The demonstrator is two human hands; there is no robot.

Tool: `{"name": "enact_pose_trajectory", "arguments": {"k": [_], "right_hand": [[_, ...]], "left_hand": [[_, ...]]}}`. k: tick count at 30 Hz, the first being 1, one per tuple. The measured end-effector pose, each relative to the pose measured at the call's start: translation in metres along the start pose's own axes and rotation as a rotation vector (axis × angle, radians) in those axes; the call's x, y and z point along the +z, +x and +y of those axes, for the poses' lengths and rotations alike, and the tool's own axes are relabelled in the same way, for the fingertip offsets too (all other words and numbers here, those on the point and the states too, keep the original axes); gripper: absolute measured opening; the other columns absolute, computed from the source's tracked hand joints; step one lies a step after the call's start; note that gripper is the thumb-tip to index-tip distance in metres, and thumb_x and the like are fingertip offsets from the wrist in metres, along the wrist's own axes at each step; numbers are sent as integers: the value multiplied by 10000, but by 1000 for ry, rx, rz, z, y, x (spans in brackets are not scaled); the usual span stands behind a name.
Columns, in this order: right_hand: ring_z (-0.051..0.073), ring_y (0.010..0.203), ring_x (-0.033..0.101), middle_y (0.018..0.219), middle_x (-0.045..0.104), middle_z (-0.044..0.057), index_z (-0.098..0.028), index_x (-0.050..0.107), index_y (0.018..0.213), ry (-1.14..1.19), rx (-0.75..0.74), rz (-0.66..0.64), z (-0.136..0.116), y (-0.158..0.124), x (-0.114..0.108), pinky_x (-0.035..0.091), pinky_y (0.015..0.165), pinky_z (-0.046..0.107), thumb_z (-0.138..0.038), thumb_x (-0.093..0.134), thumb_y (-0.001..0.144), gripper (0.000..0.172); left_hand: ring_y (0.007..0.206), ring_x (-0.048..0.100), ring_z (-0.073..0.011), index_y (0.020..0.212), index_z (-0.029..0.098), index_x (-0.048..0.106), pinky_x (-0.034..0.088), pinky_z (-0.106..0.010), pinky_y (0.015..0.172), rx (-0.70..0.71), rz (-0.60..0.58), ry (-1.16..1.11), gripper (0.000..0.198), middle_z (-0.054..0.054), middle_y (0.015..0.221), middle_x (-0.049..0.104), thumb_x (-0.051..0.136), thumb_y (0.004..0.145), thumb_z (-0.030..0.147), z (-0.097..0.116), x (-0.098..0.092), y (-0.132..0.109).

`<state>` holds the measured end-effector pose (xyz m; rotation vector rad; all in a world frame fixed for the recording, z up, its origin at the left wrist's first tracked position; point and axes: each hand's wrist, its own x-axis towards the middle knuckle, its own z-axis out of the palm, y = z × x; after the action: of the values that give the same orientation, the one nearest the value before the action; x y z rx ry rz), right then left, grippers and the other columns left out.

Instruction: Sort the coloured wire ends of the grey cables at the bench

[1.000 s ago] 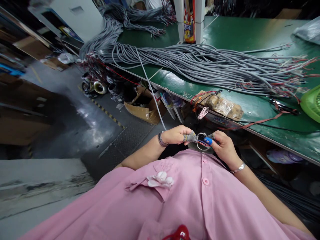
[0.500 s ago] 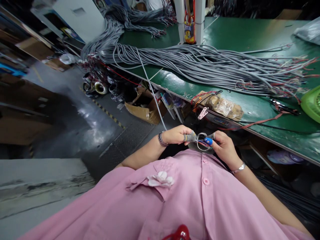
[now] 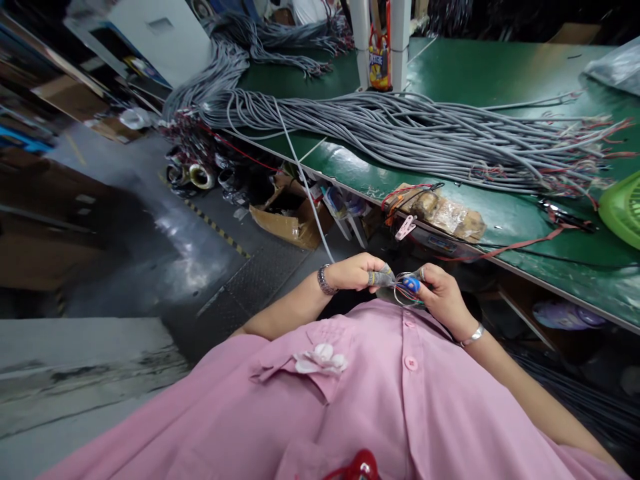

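Left hand (image 3: 351,272) and right hand (image 3: 444,297) hold thin multicoloured wires (image 3: 403,292) beside a long green-topped workbench (image 3: 475,67).
From my remote post, I have both grips pinched closed, the right with a blue-covered fingertip (image 3: 411,285); the wires loop between them, just in front of a pink buttoned shirt (image 3: 370,393). A round grey cable (image 3: 308,195) runs from the thick bundle of grey cables (image 3: 400,130) on the workbench down behind the left hand; I cannot tell whether that hand grips it.

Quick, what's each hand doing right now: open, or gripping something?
Left hand: closed, holding the gray cable near its wire end.
Right hand: closed, thumb and fingers pinching the thin colored wires.
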<state>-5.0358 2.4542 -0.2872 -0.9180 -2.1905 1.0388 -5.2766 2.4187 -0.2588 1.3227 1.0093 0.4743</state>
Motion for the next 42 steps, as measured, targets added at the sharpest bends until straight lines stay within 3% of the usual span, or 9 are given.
{"name": "enact_pose_trajectory", "arguments": {"k": [3, 8, 15, 19, 25, 42], "right_hand": [[143, 646, 452, 676, 488, 2, -193, 548, 651, 98, 79, 20, 2, -1, 3, 359, 611, 288, -421, 566, 917, 351], [144, 642, 453, 666, 488, 0, -192, 548, 639, 145, 183, 43, 7, -2, 9, 363, 604, 286, -463, 565, 908, 382], [148, 665, 473, 690, 506, 8, -197, 530, 646, -62, 120, 49, -1, -3, 1, 363, 628, 289, -405, 555, 923, 347], [157, 691, 496, 704, 531, 14, -201, 556, 669, -164, 91, 59, 0, -5, -8, 374, 647, 290, -374, 581, 908, 296], [167, 697, 528, 722, 567, 27, -205, 624, 729, -126, 84, 34, 5, -8, -13, 406, 653, 299, -396, 577, 910, 268], [157, 665, 486, 679, 521, 15, -202, 573, 677, -103, 29, 15, -1, -5, -11, 389, 635, 299, -405, 583, 908, 308]], "left_hand": [[384, 374, -31, 872, 109, 661, 274, -151, 368, 6, -6, -19, 341, 11, 590, 573, 611, 858, 446, -1, 1, -1], [376, 372, -37, 1121, 107, 634, 282, -153, 355, 6, 8, -58, 419, 14, 600, 588, 628, 853, 429, -5, 4, 0], [424, 387, -42, 884, 87, 675, 296, -161, 419, 22, 55, -95, 345, 31, 521, 509, 663, 822, 427, -11, 13, 5], [446, 406, -50, 851, 89, 684, 323, -177, 448, 33, 111, -126, 348, 26, 541, 514, 688, 792, 432, -13, 16, 8], [433, 386, -46, 835, 96, 682, 303, -175, 433, 25, 126, -140, 329, 29, 533, 503, 688, 792, 421, -10, 18, 8], [391, 356, -39, 769, 101, 651, 250, -168, 395, -3, 125, -128, 309, 42, 473, 474, 679, 799, 408, -3, 18, 7]]}}
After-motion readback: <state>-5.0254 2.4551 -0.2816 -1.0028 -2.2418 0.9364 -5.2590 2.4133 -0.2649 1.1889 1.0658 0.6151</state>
